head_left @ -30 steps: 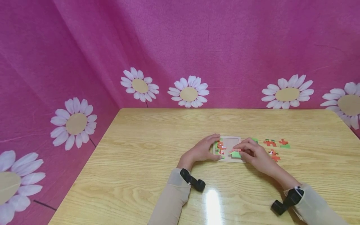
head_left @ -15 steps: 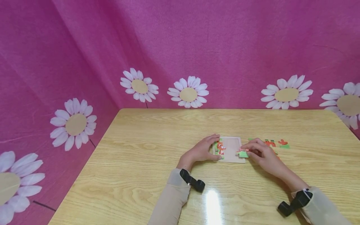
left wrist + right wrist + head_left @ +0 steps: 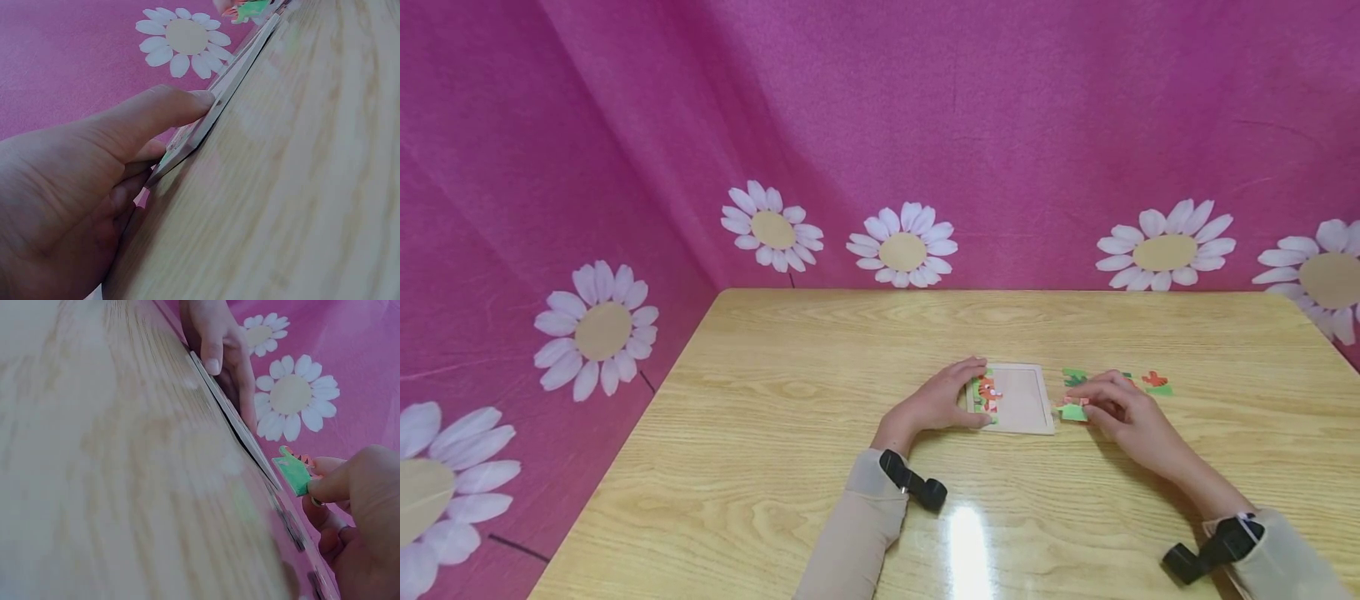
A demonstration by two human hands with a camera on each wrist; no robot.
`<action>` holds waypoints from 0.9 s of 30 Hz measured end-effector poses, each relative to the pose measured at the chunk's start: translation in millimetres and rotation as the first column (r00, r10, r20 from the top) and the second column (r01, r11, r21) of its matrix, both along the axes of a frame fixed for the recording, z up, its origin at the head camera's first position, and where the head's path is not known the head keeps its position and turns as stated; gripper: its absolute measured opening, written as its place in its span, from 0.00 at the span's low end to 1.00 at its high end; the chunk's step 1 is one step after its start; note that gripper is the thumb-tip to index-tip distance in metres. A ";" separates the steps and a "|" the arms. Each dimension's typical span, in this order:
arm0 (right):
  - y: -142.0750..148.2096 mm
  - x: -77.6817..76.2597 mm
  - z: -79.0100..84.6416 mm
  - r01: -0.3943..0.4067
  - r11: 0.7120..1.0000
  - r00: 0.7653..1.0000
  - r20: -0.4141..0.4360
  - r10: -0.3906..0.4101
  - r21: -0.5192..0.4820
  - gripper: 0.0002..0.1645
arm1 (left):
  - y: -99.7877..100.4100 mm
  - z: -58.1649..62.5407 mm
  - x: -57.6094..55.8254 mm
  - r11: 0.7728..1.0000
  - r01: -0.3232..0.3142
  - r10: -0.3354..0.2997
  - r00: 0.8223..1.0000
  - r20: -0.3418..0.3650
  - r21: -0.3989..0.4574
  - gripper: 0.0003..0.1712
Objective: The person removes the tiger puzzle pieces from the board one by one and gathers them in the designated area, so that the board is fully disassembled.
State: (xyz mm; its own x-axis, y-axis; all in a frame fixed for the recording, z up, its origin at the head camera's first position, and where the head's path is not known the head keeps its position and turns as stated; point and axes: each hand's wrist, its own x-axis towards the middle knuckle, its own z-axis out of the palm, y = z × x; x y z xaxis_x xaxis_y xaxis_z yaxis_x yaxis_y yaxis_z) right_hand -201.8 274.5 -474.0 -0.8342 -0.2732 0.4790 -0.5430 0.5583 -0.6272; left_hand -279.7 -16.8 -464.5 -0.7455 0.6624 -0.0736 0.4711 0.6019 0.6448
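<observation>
A shallow puzzle tray (image 3: 1022,400) lies on the table, with orange, white and green picture pieces (image 3: 988,392) fitted along its left side and bare board over the rest. My left hand (image 3: 931,402) holds the tray by its left end, fingers at the far edge and thumb (image 3: 187,107) on the near rim. Just past the tray's right edge, my right hand (image 3: 1138,421) pinches a puzzle piece (image 3: 292,475) between thumb and fingers. That piece is mostly light green with some red, and the right wrist view shows it lifted and tilted.
Loose puzzle pieces lie right of the tray: a green one (image 3: 1072,377) and a red and green one (image 3: 1157,382). Others are partly hidden behind the right hand. A pink flowered cloth (image 3: 1000,150) hangs behind the wooden table (image 3: 820,350).
My right hand has moved rightward with the puzzle piece, from over the tray to beyond its right edge. The left hand and tray have stayed in place.
</observation>
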 end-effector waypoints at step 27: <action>45.6 15.8 -4.9 0.174 0.985 0.984 -0.038 -0.173 0.005 0.16 | 0.6 -2.1 -1.5 1.000 0.009 -0.009 1.000 -0.005 -0.001 0.48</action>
State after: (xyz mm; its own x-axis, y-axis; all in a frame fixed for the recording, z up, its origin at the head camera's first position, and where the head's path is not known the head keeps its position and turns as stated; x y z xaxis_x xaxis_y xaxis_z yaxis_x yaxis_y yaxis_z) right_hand -185.9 320.1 -478.9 -0.8508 -0.1301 0.5091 -0.4605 0.6512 -0.6032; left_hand -281.2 -16.2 -466.6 -0.7396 0.6693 -0.0708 0.4799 0.5981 0.6418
